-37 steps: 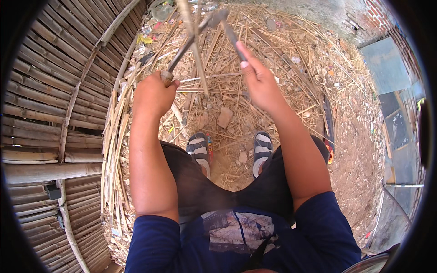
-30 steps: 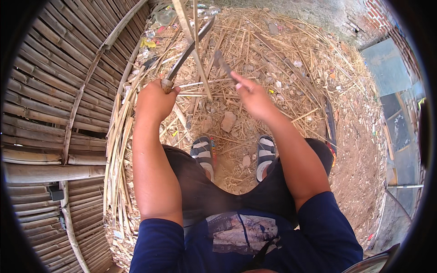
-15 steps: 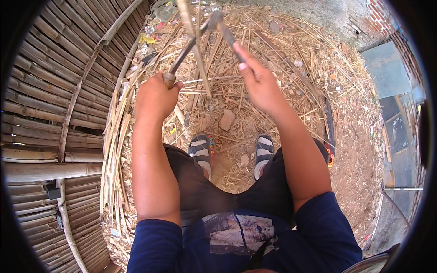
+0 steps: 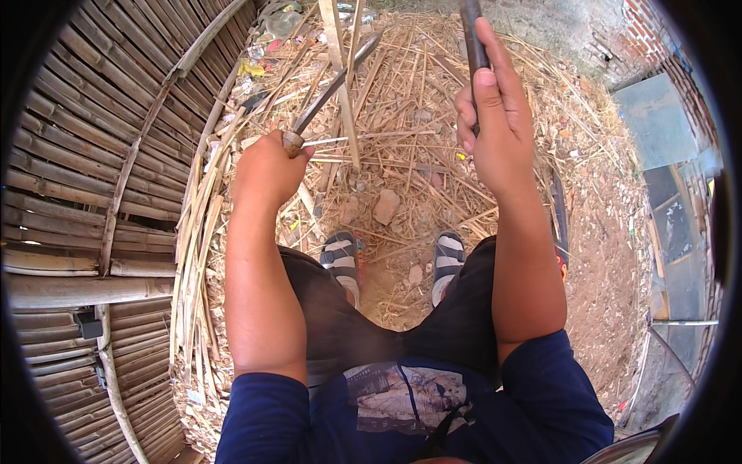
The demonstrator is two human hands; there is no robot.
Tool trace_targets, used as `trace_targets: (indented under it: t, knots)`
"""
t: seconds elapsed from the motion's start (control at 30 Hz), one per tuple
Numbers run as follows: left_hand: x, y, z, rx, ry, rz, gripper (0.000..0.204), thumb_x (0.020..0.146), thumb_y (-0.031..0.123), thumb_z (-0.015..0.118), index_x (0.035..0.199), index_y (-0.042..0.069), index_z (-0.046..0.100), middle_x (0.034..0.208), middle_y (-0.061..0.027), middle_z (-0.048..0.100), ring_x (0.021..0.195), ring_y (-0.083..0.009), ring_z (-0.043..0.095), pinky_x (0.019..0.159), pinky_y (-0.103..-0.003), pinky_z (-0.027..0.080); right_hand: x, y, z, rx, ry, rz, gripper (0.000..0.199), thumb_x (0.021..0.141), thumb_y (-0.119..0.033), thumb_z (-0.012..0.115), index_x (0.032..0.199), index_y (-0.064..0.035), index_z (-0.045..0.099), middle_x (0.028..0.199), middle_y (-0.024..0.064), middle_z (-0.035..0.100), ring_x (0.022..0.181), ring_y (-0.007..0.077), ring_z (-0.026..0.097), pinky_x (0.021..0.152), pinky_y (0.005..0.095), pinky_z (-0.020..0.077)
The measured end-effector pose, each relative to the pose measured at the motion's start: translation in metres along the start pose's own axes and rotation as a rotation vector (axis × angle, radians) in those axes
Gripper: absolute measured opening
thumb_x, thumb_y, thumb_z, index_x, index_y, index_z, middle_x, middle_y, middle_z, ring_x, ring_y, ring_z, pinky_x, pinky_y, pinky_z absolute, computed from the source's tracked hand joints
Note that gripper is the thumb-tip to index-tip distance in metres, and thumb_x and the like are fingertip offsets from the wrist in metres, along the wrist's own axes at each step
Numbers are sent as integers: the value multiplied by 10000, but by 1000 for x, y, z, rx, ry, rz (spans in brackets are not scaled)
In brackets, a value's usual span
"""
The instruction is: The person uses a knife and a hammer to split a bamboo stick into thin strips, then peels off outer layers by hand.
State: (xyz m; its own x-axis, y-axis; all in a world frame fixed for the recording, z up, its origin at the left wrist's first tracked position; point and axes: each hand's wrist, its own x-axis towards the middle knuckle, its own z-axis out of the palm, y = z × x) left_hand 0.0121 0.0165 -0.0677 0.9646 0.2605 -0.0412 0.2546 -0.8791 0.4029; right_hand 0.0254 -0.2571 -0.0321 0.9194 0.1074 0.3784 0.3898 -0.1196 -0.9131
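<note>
My left hand (image 4: 267, 174) is closed round the wooden handle of a long-bladed knife (image 4: 334, 87). The blade slants up and to the right, crossing an upright bamboo piece (image 4: 334, 42) that looks split into strips at the top of the view. Raised at the upper right, my right hand (image 4: 498, 116) grips a hammer (image 4: 473, 42) by its dark handle, the index finger stretched along it. The hammer's head is beyond the upper edge, and a gap separates it from the blade.
Bamboo slivers and straw (image 4: 417, 100) litter the ground, with a stone (image 4: 386, 206) between my sandalled feet. A bamboo slat wall (image 4: 85, 155) runs along the left, beside long strips (image 4: 197, 286). Grey panels (image 4: 657, 120) stand at the right.
My right hand has lifted the hammer up and to the right, away from the knife blade, where its head was. The left hand and knife have hardly moved.
</note>
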Motion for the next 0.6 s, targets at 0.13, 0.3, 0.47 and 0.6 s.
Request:
trace_targets:
  t: [0.13,0.3,0.47,0.6]
  knots:
    - [3,-3,6,47,7,3,428,875,395,736,1063,13,694,985,-240,724,965,-399,696,848,-473,543,4,44,20,-283,-66,-256,445,1096,-286,394,1530,-199,438,1530,112,484,1241,259,626,876,319,575]
    - [-2,9,-1,33,-20,6,440,873,395,739,1045,-6,690,997,-244,721,977,-405,691,861,-480,537,-2,85,37,-431,-173,-130,439,1095,-272,402,1532,-271,437,1434,114,559,1142,219,663,837,307,569]
    - [-5,7,-4,42,-30,16,449,871,396,740,1041,-16,687,1004,-247,719,982,-401,691,865,-481,535,-5,30,28,-127,-174,202,452,1093,-258,422,1545,-274,422,895,31,607,678,80,538,602,270,482]
    - [-1,0,2,30,-22,5,458,869,400,740,1047,-18,686,1000,-247,719,979,-403,691,860,-483,536,-8,5,17,85,-50,-36,469,1087,-244,436,1555,-263,407,727,-10,518,571,47,431,527,230,403]
